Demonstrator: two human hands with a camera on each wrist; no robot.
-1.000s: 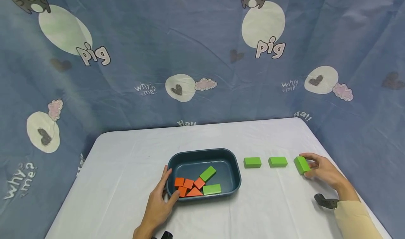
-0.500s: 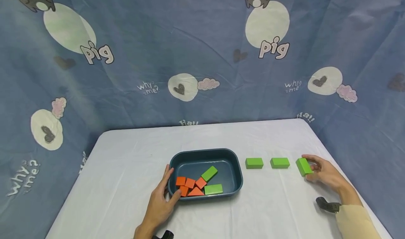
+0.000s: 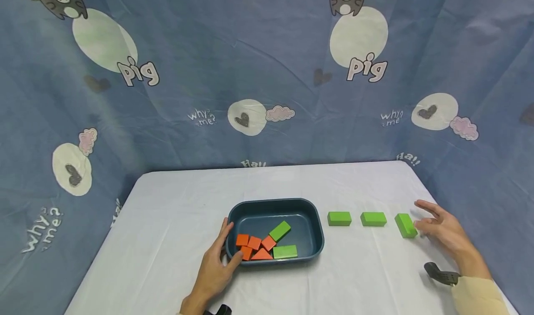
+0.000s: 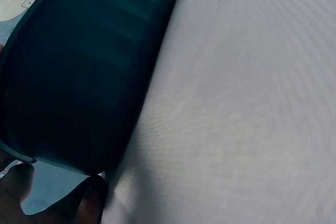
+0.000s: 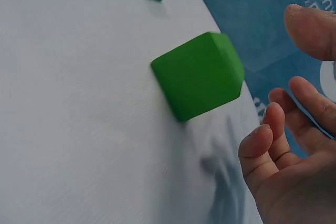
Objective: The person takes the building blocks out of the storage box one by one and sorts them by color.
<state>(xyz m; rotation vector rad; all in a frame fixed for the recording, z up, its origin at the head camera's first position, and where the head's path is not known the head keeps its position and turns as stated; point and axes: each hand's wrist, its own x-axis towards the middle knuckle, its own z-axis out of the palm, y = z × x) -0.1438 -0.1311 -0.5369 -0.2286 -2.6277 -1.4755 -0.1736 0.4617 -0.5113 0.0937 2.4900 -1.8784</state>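
Note:
My left hand (image 3: pixel 214 268) holds the left end of a dark blue tray (image 3: pixel 273 203), its thumb at the near rim and its fingers along the left side. In the left wrist view the tray's outer wall (image 4: pixel 79 77) fills the upper left. Inside lie several orange blocks (image 3: pixel 254 243) and two green blocks (image 3: pixel 285 252). My right hand (image 3: pixel 446 229), fingers spread apart and holding nothing, is just right of a slanted green block (image 3: pixel 404 225). In the right wrist view a gap shows between the fingers and that green block (image 5: pixel 199 77).
Two more green blocks, one nearer the tray (image 3: pixel 339 219) and one in the middle (image 3: pixel 373 219), lie in a row with the slanted one. A white cloth (image 3: pixel 183 203) covers the table. Behind it hangs a blue printed curtain (image 3: pixel 187 143).
My right hand has let go of the rightmost green block and drawn back to the right, its fingers spreading. The left hand stays at the tray. The head view has shifted slightly.

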